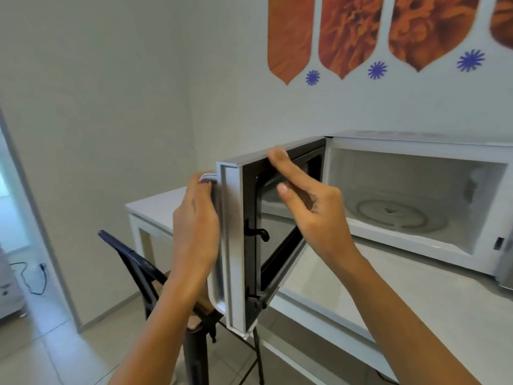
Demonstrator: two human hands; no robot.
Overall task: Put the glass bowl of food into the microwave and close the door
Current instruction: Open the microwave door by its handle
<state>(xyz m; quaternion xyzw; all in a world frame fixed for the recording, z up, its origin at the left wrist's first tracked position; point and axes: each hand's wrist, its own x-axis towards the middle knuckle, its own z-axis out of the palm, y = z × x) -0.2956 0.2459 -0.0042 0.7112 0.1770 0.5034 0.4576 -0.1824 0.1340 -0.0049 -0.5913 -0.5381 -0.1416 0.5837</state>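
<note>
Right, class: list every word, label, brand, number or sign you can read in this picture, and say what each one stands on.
No readable text anywhere.
Microwave: no brand or numbers legible; its control panel is cut off at the right edge.
Door: no label visible.
Wall decals: orange shapes and blue stars only, no lettering.
Counter: bare of print.
</note>
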